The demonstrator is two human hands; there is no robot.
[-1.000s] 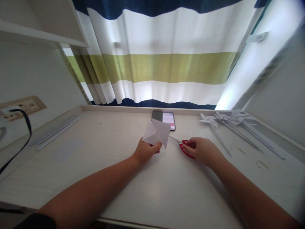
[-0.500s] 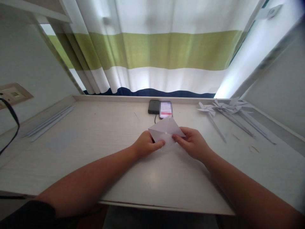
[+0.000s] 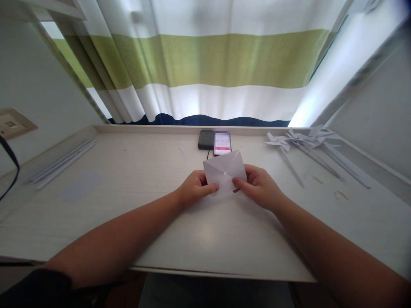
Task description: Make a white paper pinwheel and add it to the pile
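While left hand (image 3: pixel 195 188) pinches paper (image 3: pixel 221 164) at left side, right hand (image 3: pixel 261 187) pinches right side; both closed on it, thumbs on top. Paper above tabletop (image 3: pixel 199 244), nearer than phone (image 3: pixel 222 143). Red bit (image 3: pixel 236 191) by right thumb, unclear. Pinwheels (image 3: pixel 278 142) far right.
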